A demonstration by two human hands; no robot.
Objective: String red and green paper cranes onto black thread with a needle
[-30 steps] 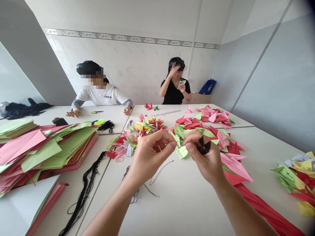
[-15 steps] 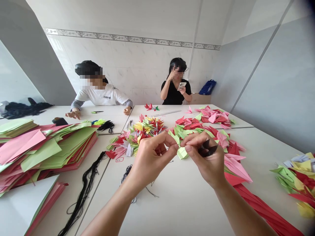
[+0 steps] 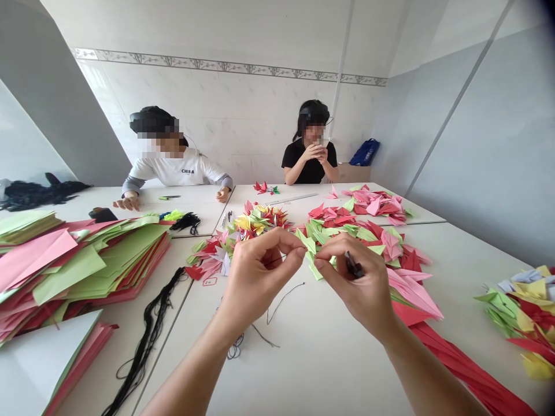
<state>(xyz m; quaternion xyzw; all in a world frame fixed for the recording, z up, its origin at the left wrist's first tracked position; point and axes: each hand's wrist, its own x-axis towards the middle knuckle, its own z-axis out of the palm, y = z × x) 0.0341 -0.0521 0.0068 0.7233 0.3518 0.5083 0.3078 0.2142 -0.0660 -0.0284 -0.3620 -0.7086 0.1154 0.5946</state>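
Right hand [image 3: 362, 292] pinches a small black bundle [image 3: 353, 266] between thumb and fingertips, held up off the tabletop [image 3: 329, 370], where nothing hampers the fingers. Left hand [image 3: 260, 274] curls almost shut beside a green paper crane [image 3: 307, 242]; whether it grips anything, I cannot tell. Heaped paper cranes [image 3: 347, 228] lie just beyond, and a thin black cord [image 3: 284, 293] trails nearer.

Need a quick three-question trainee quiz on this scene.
1. True or false: the right hand pinches a small dark object.
2. What lies in a long hank beside the stacked origami paper? A) black thread B) white cord C) yellow tape
3. What word is printed on the co-worker's white shirt?

Key: 1 true; 2 A; 3 CHINA
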